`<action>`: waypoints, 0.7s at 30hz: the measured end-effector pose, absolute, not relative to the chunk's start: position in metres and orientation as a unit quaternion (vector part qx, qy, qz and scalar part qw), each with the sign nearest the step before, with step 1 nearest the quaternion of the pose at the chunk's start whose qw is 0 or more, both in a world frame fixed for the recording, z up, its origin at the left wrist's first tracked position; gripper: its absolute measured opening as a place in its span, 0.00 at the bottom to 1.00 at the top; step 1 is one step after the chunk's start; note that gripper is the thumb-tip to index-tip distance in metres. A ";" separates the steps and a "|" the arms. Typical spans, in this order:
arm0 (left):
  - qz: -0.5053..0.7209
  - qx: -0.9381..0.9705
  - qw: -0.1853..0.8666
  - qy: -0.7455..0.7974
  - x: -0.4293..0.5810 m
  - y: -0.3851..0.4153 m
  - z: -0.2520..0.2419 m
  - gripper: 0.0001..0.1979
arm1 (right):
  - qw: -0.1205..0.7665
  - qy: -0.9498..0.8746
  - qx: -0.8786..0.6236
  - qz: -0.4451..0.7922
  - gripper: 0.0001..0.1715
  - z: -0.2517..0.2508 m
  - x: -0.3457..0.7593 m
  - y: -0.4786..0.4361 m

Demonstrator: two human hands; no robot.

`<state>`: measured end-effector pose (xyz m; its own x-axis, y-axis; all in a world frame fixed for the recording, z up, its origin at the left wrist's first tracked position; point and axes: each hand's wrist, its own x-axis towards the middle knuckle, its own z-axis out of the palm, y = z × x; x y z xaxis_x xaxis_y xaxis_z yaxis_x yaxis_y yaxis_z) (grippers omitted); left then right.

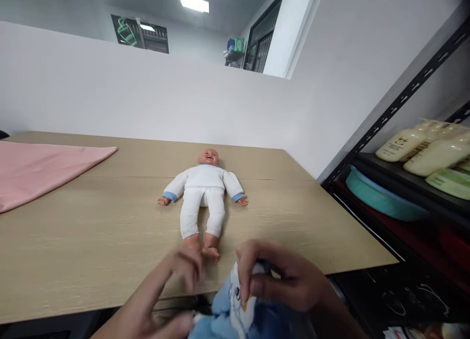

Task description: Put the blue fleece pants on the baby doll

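Note:
A baby doll [204, 194] in a white suit with blue cuffs lies on its back in the middle of the wooden table [91, 231], feet toward me. My right hand [284, 278] is closed on a blue and white printed garment [235, 312] at the table's front edge. My left hand [172, 290] is blurred by motion; it is beside the garment, close to the doll's feet, and its fingers touch the cloth low down.
A pink cloth [40, 167] lies flat at the table's far left. A black metal shelf [404, 182] stands to the right with cream bottles [426, 148] and a teal tub [382, 199]. A white wall runs behind the table.

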<state>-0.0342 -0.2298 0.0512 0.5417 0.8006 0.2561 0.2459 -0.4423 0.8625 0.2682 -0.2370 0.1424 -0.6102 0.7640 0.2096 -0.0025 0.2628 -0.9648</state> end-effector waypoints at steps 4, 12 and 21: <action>0.428 0.694 0.543 0.200 0.010 -0.171 0.091 0.25 | 0.336 -0.735 -0.198 0.554 0.09 0.193 0.253 -0.198; 0.316 0.768 0.554 0.059 0.024 -0.118 0.129 0.14 | 0.301 -0.824 -0.242 0.414 0.10 0.239 0.276 -0.149; 0.410 0.731 0.521 0.161 0.007 -0.110 0.137 0.22 | 0.259 -0.849 -0.350 0.300 0.35 0.171 0.274 -0.135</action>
